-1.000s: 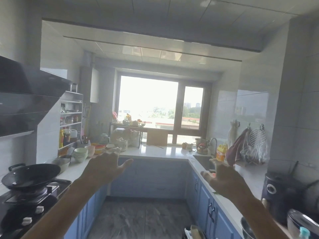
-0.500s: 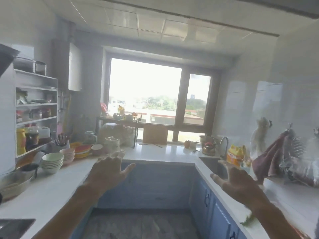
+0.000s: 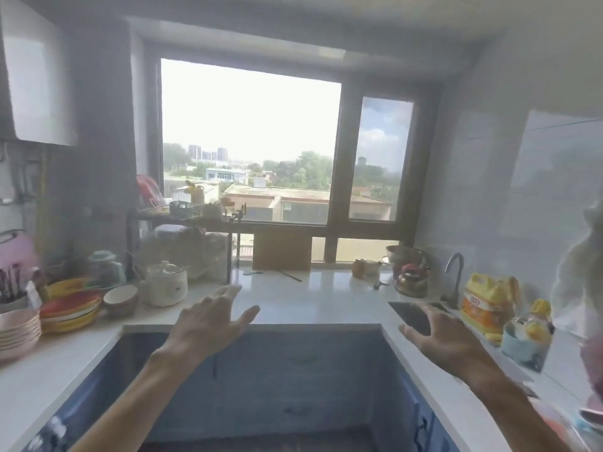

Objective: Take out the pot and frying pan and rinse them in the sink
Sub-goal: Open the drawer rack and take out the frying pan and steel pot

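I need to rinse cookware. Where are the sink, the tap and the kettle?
sink (image 3: pixel 411 315): head view, dark basin.
tap (image 3: pixel 456 260): head view, curved spout.
kettle (image 3: pixel 411 282): head view, brass body.

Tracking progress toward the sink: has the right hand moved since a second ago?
Yes. The right hand has come forward along the counter; it now overlaps the dark sink below the curved metal tap.

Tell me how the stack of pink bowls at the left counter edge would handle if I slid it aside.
The stack of pink bowls looks like glazed ceramic, so probably heavy for its size and breakable. Several bowls sit nested, so a push near the top might shift the upper ones; push low. The white countertop looks glossy, so the stack would likely slide rather than tip.
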### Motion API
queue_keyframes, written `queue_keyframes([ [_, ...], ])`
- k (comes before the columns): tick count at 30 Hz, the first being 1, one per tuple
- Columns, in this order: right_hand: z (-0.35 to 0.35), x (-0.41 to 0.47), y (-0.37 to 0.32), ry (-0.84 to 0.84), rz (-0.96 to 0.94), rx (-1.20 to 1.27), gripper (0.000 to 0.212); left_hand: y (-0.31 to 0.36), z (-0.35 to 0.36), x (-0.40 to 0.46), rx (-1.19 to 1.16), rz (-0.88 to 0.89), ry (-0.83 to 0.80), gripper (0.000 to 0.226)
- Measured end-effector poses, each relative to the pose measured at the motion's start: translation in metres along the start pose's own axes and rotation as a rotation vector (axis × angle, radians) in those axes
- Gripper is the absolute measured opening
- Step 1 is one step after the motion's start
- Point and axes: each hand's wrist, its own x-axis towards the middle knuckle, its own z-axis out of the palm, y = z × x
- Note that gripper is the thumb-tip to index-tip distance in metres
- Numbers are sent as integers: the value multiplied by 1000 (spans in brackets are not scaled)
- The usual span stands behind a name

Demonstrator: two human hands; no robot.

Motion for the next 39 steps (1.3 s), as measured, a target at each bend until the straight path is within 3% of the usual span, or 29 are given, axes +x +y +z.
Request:
queue_keyframes([
  [7, 103, 191, 53, -295, 14, 145, 37, -28, 146, 157, -157, -30, -228, 56],
  [12, 235, 282, 113, -523, 111, 240, 10, -63, 301, 249, -588, -124, -483, 24],
  [18, 416, 366, 170, -666, 362, 487, 10, -83, 488, 318, -646, -295, -688, 19],
  [22, 523, 421, 196, -910, 333, 530, 27, -96, 603, 348, -623, -364, -804, 24],
  [24, 577, 451, 210, -988, 261, 497, 40, -103, 657, 372, -650, -377, -787, 30],
  [29, 720, 517, 270, -840, 233, 381, 56, -121, 789, 430, -603, -376, -764, 54],
  [32, 771, 532, 306, -882, 161, 242, 55, -127, 845, 444, -604, -360, -779, 59],
  [39, 807, 564, 325, -823, -37, 279, 28, -132, 902, 464, -539, -345, -729, 19],
])
